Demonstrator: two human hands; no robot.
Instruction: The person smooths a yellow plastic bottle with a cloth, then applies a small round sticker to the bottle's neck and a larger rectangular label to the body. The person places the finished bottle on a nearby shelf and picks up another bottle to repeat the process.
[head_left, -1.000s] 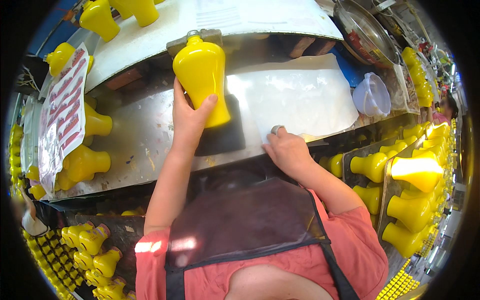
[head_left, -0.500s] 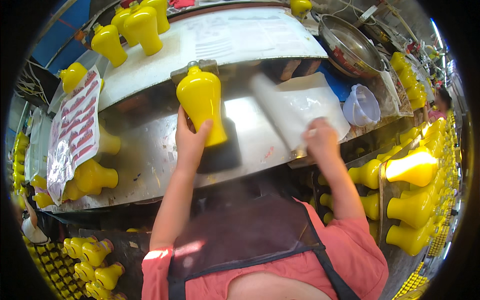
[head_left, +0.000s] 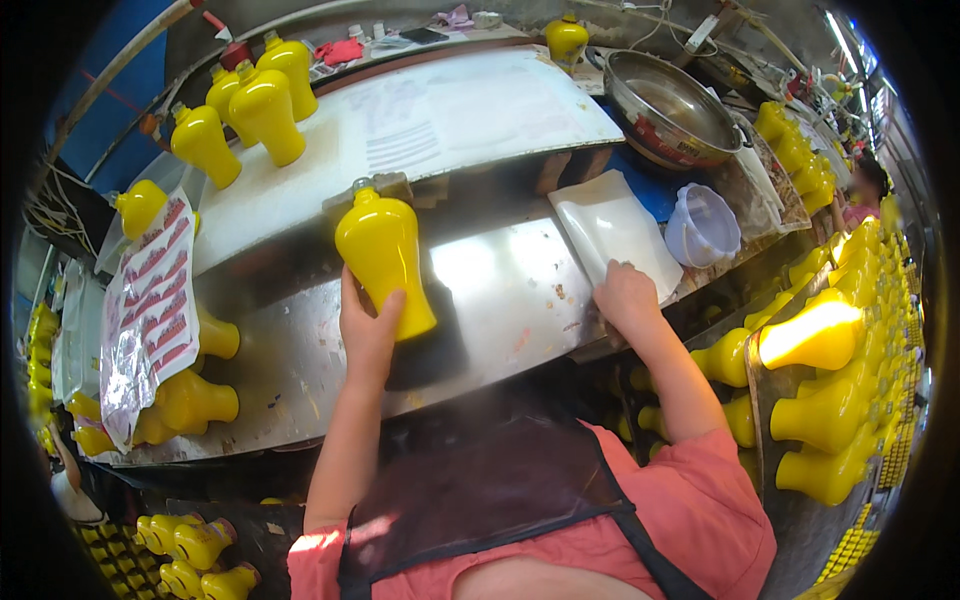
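My left hand (head_left: 368, 325) is closed round the lower, narrow end of a glossy yellow bottle-shaped vase (head_left: 378, 245). The vase leans over the metal worktop (head_left: 300, 340), its small neck pointing away from me beside a brownish block (head_left: 396, 190). My right hand (head_left: 627, 298) is at the near left corner of a white sheet (head_left: 615, 225), fingers curled; whatever they may hold is hidden. A printed sheet with red patterns (head_left: 150, 310) lies on the left, partly over more yellow vases (head_left: 195, 402).
Several yellow vases (head_left: 265, 115) stand on the raised white board (head_left: 480, 110). A large metal pan (head_left: 675, 105) and a pale lilac bucket (head_left: 703, 226) sit at the right. Rows of yellow vases (head_left: 815, 420) fill racks beside me. Another person (head_left: 862, 190) is far right.
The white sheet's left part, blurred and raised before, now lies lower. My right hand has moved slightly down and left. The vase stays in my left hand while the whole view has shifted.
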